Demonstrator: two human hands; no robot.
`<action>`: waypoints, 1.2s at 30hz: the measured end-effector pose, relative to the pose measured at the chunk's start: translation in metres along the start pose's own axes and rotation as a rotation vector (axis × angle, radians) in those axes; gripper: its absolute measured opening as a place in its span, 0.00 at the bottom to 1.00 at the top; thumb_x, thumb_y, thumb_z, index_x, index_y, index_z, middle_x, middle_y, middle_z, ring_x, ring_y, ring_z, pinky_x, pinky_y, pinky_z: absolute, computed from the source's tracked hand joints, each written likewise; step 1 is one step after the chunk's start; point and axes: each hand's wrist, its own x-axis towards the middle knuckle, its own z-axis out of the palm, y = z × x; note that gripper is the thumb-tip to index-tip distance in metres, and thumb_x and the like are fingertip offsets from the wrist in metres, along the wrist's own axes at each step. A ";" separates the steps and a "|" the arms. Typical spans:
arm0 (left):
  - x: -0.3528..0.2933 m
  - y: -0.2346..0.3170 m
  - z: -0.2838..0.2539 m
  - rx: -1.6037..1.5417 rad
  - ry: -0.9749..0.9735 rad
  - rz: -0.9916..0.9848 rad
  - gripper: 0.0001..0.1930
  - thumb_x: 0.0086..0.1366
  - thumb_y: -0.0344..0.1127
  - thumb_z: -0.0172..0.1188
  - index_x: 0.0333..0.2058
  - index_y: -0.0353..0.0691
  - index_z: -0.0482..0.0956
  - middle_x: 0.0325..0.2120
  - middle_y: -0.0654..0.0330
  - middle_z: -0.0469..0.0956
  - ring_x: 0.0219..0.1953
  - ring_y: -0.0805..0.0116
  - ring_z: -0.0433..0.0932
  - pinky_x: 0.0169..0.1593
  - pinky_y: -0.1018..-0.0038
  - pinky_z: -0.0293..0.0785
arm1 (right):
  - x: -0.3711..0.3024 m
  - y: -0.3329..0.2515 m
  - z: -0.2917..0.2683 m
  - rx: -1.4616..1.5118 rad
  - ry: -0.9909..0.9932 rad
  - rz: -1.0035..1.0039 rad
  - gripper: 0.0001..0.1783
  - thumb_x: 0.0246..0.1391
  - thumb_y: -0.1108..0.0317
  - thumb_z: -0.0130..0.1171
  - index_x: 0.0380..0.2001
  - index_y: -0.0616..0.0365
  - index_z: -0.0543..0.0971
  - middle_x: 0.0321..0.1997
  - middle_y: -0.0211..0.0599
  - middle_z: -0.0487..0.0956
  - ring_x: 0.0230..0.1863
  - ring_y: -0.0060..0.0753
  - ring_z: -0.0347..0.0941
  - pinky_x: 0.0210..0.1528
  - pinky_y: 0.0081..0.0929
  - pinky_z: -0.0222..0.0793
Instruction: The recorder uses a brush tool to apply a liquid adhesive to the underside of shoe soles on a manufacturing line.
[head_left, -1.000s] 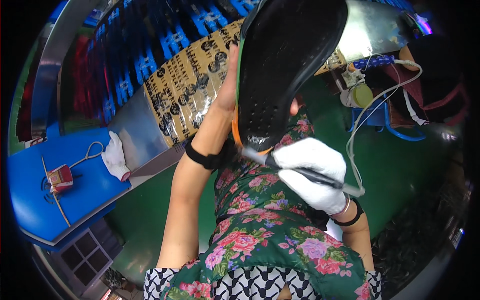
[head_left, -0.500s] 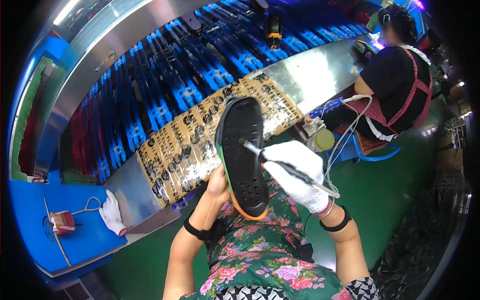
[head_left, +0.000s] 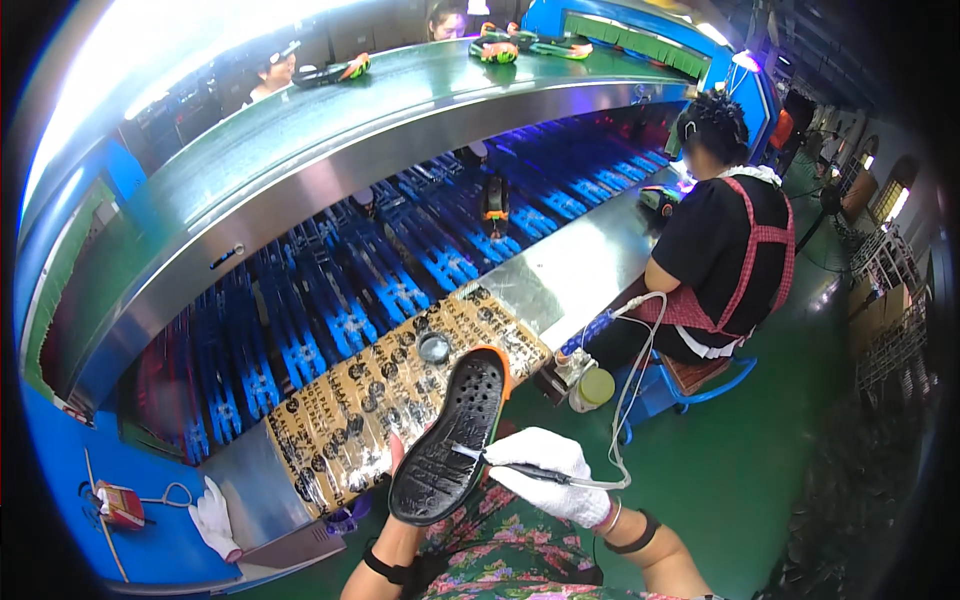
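Note:
A black shoe sole (head_left: 447,430) with an orange and green edge lies tilted over the near edge of the taped cardboard. Its orange end with round holes points away from me, and its nearer half looks wet and shiny. My bare left hand (head_left: 397,452) grips the sole from beneath, mostly hidden by it. In my right hand (head_left: 545,462), which wears a white glove, is a brush (head_left: 528,470) with a hose running from its back end. The brush's pale tip touches the sole's inner surface around its middle.
Brown cardboard (head_left: 350,420) under clear tape covers the metal ledge, with a small round dish (head_left: 433,348) on it. Beyond run blue racks (head_left: 400,290) and a green conveyor (head_left: 400,95) carrying shoes. A co-worker (head_left: 735,230) sits at right; a white glove (head_left: 213,520) lies left.
The sole has been turned end for end, its orange end now away from me. Both hands sit lower in view as the view has lifted. The round dish has come into sight.

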 end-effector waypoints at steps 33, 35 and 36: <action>0.002 -0.027 -0.004 0.410 0.208 0.067 0.48 0.65 0.74 0.52 0.71 0.42 0.60 0.68 0.50 0.67 0.68 0.49 0.67 0.71 0.49 0.62 | 0.055 -0.012 0.038 -0.252 -0.022 -0.224 0.20 0.44 0.75 0.69 0.45 0.59 0.86 0.47 0.45 0.86 0.47 0.46 0.82 0.47 0.39 0.78; 0.007 -0.034 -0.026 0.272 0.120 0.074 0.48 0.65 0.71 0.54 0.72 0.43 0.57 0.70 0.50 0.63 0.70 0.50 0.64 0.73 0.50 0.59 | 0.048 -0.013 0.048 -0.192 -0.034 -0.219 0.18 0.47 0.75 0.69 0.45 0.59 0.86 0.46 0.44 0.86 0.46 0.46 0.82 0.48 0.39 0.78; 0.019 -0.028 -0.015 0.304 -0.080 -0.002 0.50 0.64 0.72 0.55 0.74 0.44 0.53 0.72 0.48 0.59 0.72 0.49 0.61 0.74 0.50 0.56 | 0.046 -0.013 0.049 -0.158 -0.037 -0.171 0.17 0.49 0.74 0.69 0.45 0.59 0.86 0.45 0.44 0.86 0.46 0.46 0.82 0.49 0.39 0.78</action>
